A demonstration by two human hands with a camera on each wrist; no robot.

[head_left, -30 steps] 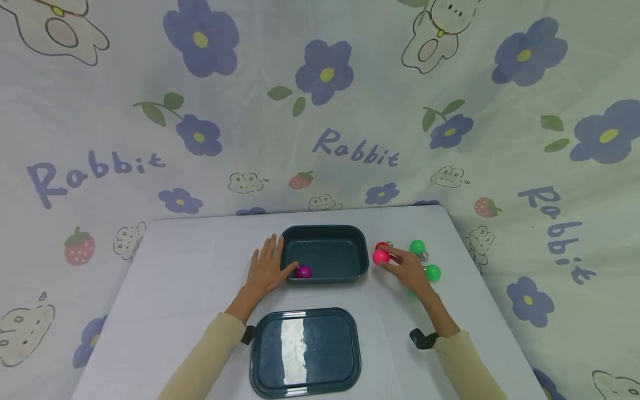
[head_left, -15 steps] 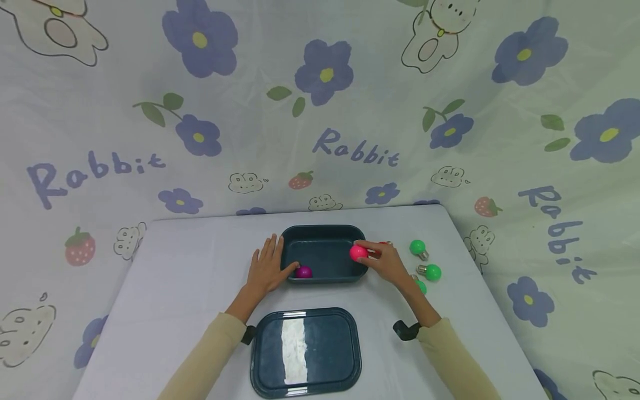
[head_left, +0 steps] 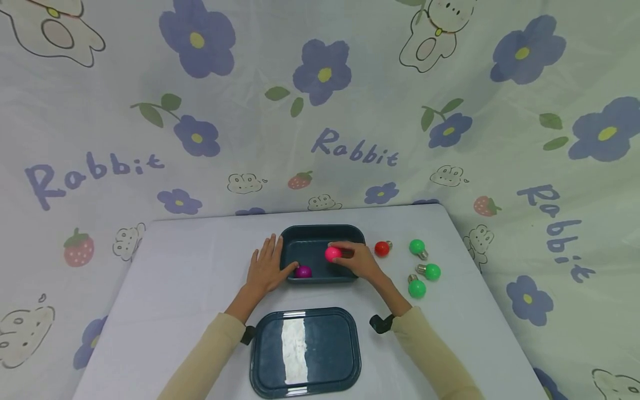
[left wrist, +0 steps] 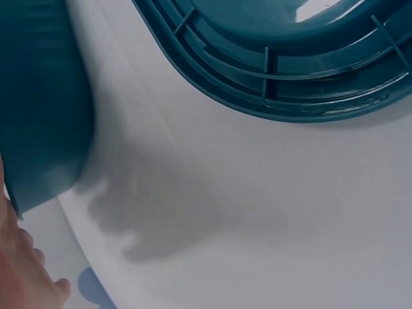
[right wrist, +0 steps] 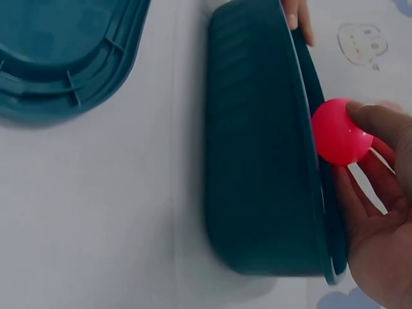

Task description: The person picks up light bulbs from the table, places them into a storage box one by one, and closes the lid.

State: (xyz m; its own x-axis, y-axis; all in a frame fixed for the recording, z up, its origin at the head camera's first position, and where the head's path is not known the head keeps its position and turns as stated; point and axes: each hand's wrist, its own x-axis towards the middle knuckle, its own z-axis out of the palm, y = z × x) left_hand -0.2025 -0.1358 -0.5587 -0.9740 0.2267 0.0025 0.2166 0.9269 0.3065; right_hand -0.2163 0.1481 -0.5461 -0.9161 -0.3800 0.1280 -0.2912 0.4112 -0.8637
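The left hand, fingers spread, touches the box at nine o'clock, a purple bulb inside at seven. A lid lies at six; only the wrist views show its ribs. Over the box, a pink bulb is pinched by the right hand; red bulb and green bulbs lie toward three.

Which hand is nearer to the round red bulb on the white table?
Right. The right hand is beside the bulb; the left hand is farther, at the opposite end of the dark teal rectangular plastic box.
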